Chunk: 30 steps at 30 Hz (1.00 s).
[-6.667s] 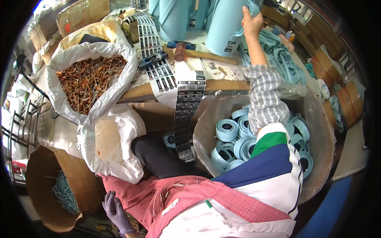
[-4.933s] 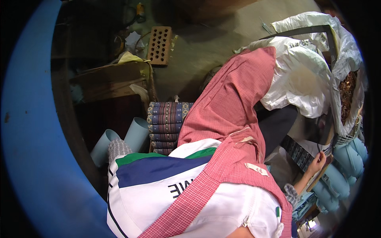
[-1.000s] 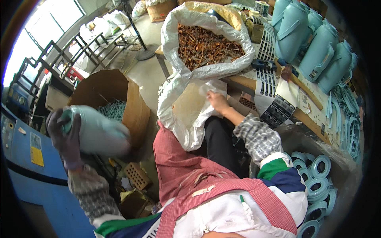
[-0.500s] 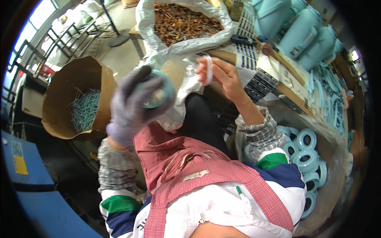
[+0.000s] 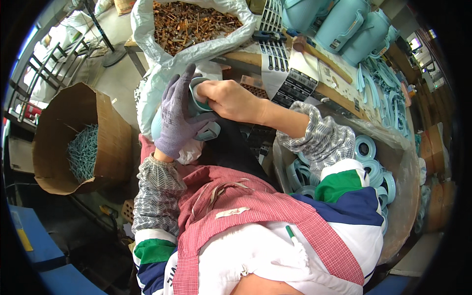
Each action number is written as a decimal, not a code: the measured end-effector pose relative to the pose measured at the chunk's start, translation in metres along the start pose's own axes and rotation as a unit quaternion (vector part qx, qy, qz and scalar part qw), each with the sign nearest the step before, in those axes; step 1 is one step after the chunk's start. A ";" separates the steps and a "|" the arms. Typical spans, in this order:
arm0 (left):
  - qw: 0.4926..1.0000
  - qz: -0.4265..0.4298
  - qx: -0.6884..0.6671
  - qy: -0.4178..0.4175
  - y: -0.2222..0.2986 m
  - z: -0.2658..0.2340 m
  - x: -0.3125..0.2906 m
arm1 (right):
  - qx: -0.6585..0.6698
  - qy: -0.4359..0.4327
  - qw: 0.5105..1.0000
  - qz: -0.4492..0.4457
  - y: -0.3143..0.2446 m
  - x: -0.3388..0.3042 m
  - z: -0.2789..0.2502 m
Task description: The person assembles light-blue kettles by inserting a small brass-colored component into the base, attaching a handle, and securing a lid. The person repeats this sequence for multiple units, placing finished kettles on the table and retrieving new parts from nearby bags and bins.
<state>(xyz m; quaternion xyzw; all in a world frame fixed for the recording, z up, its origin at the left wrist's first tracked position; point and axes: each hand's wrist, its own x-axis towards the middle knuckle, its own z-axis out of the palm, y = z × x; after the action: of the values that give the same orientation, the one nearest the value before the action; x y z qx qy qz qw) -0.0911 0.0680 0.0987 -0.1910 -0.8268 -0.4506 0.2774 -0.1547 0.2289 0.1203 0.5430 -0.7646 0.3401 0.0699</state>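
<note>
Apron of red-and-white checked cloth, lower centre of the frame, forms the nearest plane. Above it, left of centre, the left hand in a purple-grey knitted glove is clamped on a light-blue, rounded plastic vessel, its fingers extended along one side of the open mouth and the thumb on the other. The bare right hand has its fingers bent into that mouth; whether they pinch anything cannot be told.

Handling, as judged from this posture: the gloved palm should brace the vessel so that it neither rolls nor tips, the mouth turned squarely toward the working fingers. Pressure is best spread evenly around the rim, with the gloved thumb clear of the edge.

Farther out, right of centre, light-blue plastic rings lie in a plastic-lined bin; at left, thin light-blue sticks fill part of a brown cardboard drum. Beyond, at upper centre, stand a white woven sack of brown scraps and the counter, bearing light-blue ribbed jugs at upper right.
</note>
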 end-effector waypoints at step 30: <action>0.895 -0.354 0.270 0.016 0.035 -0.155 0.033 | -0.298 0.151 0.911 0.243 0.230 -0.093 -0.062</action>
<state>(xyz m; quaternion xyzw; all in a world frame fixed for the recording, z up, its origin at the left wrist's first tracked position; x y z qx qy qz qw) -0.0523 -0.0438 0.2096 0.2041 -0.9249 -0.2817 0.1534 -0.3354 0.3798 0.0214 0.2365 -0.9192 0.1804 0.2581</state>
